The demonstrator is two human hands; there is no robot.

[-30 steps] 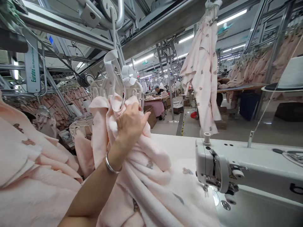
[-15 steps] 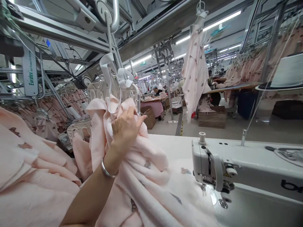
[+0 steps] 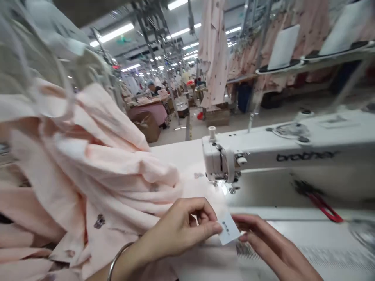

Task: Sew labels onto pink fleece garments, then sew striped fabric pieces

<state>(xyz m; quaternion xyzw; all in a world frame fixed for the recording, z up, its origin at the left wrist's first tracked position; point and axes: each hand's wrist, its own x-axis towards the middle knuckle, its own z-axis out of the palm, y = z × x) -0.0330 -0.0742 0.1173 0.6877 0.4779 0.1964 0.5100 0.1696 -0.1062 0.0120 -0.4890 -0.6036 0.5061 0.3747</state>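
Below the needle area of a white sewing machine (image 3: pixel 281 150), my left hand (image 3: pixel 190 224) pinches a small white label (image 3: pixel 229 230) with dark print between thumb and fingers. My right hand (image 3: pixel 263 240) is at the label's right edge, thumb and fingertips closed on it. Pale pink printed fabric (image 3: pixel 117 171) hangs in folds from a hanger at the left and spreads over the table to the machine's needle. A metal bracelet circles my left wrist.
Red-handled snippers (image 3: pixel 325 205) lie on the machine bed at the right. White thread cones (image 3: pixel 283 47) stand behind the machine. A cardboard box (image 3: pixel 148 127) and hanging pink garments (image 3: pixel 213 54) are farther back, where a person (image 3: pixel 154 88) sits.
My left hand has let go of the fabric near the hanger and come down to the label. My right hand has come into view. The camera view has turned right.
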